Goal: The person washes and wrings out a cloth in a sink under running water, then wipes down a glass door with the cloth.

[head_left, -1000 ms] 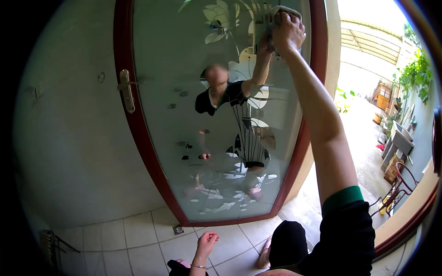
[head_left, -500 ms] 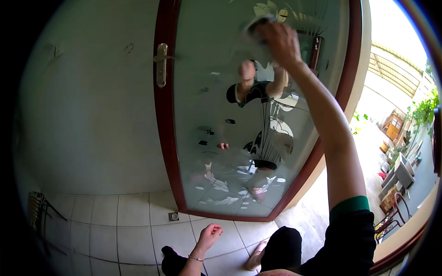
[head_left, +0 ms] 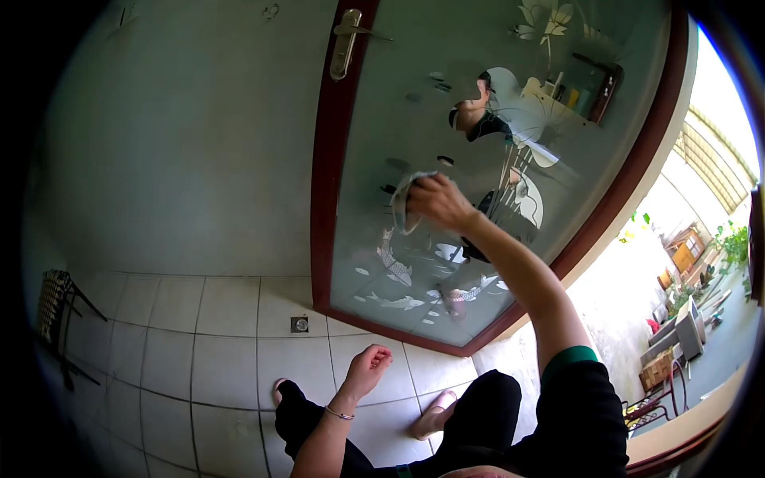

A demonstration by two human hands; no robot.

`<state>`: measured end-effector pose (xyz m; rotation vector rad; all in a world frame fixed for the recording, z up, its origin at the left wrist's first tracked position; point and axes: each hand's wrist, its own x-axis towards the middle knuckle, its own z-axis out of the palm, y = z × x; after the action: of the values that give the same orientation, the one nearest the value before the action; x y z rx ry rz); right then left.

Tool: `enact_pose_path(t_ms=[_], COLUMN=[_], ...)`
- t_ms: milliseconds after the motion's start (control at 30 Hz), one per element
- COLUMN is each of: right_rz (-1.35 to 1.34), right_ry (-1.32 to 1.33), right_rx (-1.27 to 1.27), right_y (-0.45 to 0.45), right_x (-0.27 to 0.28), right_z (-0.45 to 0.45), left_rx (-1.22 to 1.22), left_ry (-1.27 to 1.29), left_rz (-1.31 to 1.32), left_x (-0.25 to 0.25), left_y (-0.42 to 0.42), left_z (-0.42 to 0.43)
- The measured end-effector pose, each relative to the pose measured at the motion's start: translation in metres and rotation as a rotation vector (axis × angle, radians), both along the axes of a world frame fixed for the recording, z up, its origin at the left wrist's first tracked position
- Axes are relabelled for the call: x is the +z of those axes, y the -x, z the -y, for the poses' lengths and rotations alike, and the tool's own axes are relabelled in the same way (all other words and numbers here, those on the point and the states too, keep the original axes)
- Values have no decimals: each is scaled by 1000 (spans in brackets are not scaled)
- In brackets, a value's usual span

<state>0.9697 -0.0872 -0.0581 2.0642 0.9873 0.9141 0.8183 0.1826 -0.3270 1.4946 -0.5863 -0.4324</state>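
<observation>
My right hand [head_left: 442, 201] presses a grey-white cloth [head_left: 404, 209] against the frosted glass door [head_left: 374, 191], about the middle of the pane, with the arm stretched out. Some of the cloth is hidden under the fingers. Etched fish and lotus shapes decorate the glass, and the clear parts reflect a person. Lower down, in front of my body, my left hand [head_left: 368, 371] hangs above the tiled floor with its fingers curled in a loose fist. It touches nothing, and no object shows in it.
A dark red frame [head_left: 328, 199] with a metal handle [head_left: 344, 44] borders the glass. At the lower left stands a chair [head_left: 56, 311]. A floor drain [head_left: 299, 324] lies near the door's bottom corner. Outside on the right are a sink [head_left: 687, 327] and a metal chair [head_left: 657, 398].
My right hand has swept the cloth from high on the glass down and to the left. The view has tilted downward. My left hand stays curled in nearly the same place.
</observation>
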Motion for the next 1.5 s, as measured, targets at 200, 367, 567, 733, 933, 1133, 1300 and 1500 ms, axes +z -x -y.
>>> enact_pose_path(t_ms=[200, 367, 567, 733, 933, 1133, 1300, 1500], right_rz=[510, 624, 586, 624, 595, 745, 640, 357], right_ry=[-485, -370, -229, -169, -291, -343, -540, -254], right_rx=[-225, -225, -246, -298, -289, -313, -346, -280], right_y=[-27, -46, -43, -44, -45, -67, -105, -184], right_x=[134, 133, 128, 124, 115, 89, 66, -65], right_z=[-20, -17, 0, 0, -13, -16, -49, -56], left_rx=[12, 34, 20, 10, 11, -72, -95, -55], left_ry=[8, -1, -31, -38, -54, -85, -91, -113], left_rz=[38, 42, 38, 33, 21, -19, 26, -9], left_x=[-4, -6, -12, -12, -7, -14, -15, -8], left_y=[6, 11, 17, 21, 21, 27, 32, 19], left_z=[7, -2, -5, -6, -8, -4, 2, 2])
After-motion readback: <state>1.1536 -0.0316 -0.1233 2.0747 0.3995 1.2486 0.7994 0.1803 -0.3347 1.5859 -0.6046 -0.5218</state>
